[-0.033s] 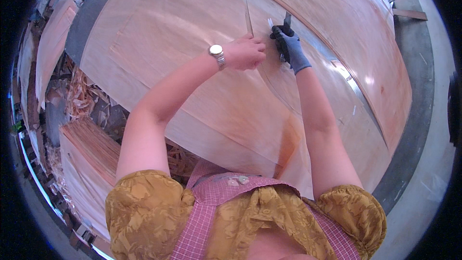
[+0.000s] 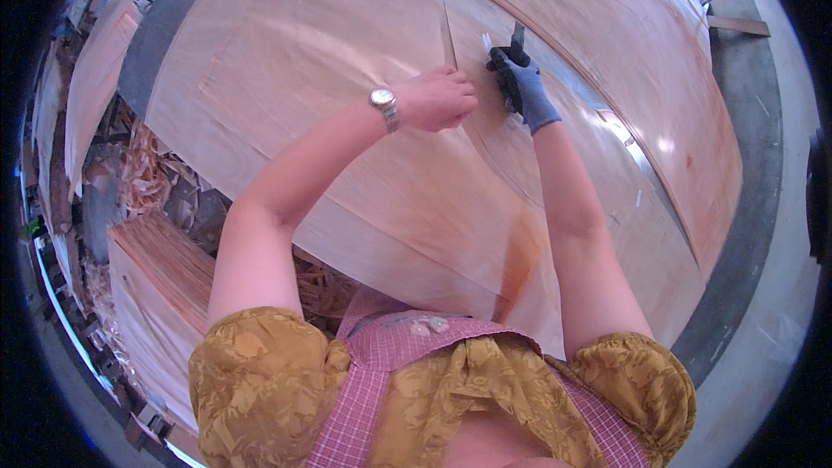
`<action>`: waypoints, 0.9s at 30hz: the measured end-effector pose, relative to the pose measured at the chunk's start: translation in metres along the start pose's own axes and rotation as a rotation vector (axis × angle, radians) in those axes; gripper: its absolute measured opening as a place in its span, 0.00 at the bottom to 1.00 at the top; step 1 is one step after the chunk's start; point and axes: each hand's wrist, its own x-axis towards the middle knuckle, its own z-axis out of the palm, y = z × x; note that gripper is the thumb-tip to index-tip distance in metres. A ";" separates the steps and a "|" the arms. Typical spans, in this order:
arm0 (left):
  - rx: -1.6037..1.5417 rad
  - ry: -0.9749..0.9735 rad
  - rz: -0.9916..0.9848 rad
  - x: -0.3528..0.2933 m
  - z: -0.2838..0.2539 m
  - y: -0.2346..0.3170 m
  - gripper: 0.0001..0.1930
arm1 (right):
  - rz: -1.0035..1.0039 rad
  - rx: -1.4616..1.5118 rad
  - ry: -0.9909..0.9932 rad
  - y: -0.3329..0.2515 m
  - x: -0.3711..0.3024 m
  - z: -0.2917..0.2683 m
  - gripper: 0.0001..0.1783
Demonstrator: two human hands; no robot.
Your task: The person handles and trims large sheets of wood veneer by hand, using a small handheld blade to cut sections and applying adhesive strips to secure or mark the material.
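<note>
On a large sheet of thin wood veneer (image 2: pixel 321 52), my left hand (image 2: pixel 435 100) is bare, with a metal-strap watch at the wrist. Its fingers are closed at a seam in the sheet, and whatever lies between them is hidden. A narrow pointed sliver (image 2: pixel 447 35) runs away from the knuckles; I cannot tell if it is a strip or a split. To the right, my right hand (image 2: pixel 523 87) wears a blue-grey glove with dark fingers. It is closed around a dark flat tool (image 2: pixel 517 37), whose kind I cannot make out. A small whitish piece (image 2: pixel 487 40) shows beside it.
Another veneer sheet (image 2: pixel 641 61) lies along the far right, over a grey surface (image 2: pixel 737 199). Down at the left are a stack of veneer (image 2: pixel 165 251) and a heap of curled scraps (image 2: pixel 143 173). An orange-brown stained patch (image 2: pixel 520 256) marks the near veneer.
My left hand has shifted slightly toward me and to the left, its fingers still closed. The right hand and its tool stay in place.
</note>
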 end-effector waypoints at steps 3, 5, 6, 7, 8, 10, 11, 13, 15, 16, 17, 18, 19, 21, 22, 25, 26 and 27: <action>-0.049 -0.128 -0.138 -0.027 -0.017 0.023 0.12 | 0.004 -0.053 0.005 -0.005 -0.003 0.002 0.13; -0.128 -0.170 -0.253 -0.041 -0.028 0.038 0.14 | 0.029 -0.108 -0.007 -0.010 -0.001 -0.001 0.14; -0.142 -0.222 -0.340 -0.041 -0.035 0.044 0.15 | 0.051 -0.140 -0.022 -0.011 0.000 -0.002 0.14; -0.156 -0.275 -0.426 -0.038 -0.042 0.049 0.16 | 0.075 -0.171 -0.036 -0.013 0.004 -0.002 0.14; -0.175 -0.326 -0.515 -0.034 -0.047 0.052 0.17 | 0.038 -0.192 -0.077 -0.017 0.007 0.000 0.14; -0.187 -0.363 -0.687 -0.020 -0.042 0.044 0.17 | -0.034 -0.233 -0.156 -0.027 0.019 0.006 0.14; -0.149 -0.286 -0.727 -0.013 -0.031 0.039 0.17 | -0.034 -0.235 -0.155 -0.029 0.023 0.008 0.14; 0.058 -0.033 -0.851 -0.003 0.001 0.016 0.18 | -0.050 -0.237 -0.176 -0.038 0.037 0.024 0.13; 0.393 0.323 -0.984 0.010 0.045 -0.009 0.20 | -0.010 -0.270 -0.204 -0.044 0.048 0.029 0.13; 0.286 0.355 -1.010 0.016 0.044 -0.014 0.21 | 0.021 -0.285 -0.200 -0.044 0.053 0.026 0.12; 0.179 0.385 -1.043 0.019 0.041 -0.017 0.22 | 0.011 -0.296 -0.182 -0.045 0.055 0.026 0.12; 0.072 0.416 -1.074 0.022 0.038 -0.021 0.24 | 0.000 -0.308 -0.165 -0.046 0.057 0.025 0.12; 0.079 0.415 -1.015 0.025 0.034 -0.026 0.25 | -0.011 -0.320 -0.148 -0.048 0.060 0.025 0.12; 0.087 0.410 -0.884 0.031 0.031 -0.034 0.28 | -0.172 -0.298 -0.021 -0.031 0.072 0.018 0.12; 0.126 0.418 -0.786 0.035 0.032 -0.033 0.28 | -0.255 -0.286 0.043 -0.020 0.079 0.012 0.12; 0.208 0.444 -0.612 0.044 0.041 -0.025 0.28 | -0.406 -0.752 0.305 -0.019 0.090 0.007 0.14; 0.205 0.459 -0.617 0.048 0.046 -0.020 0.28 | -0.428 -0.879 0.386 -0.024 0.086 0.008 0.15; 0.202 0.475 -0.621 0.050 0.051 -0.017 0.28 | -0.432 -0.851 0.363 -0.021 0.090 0.005 0.15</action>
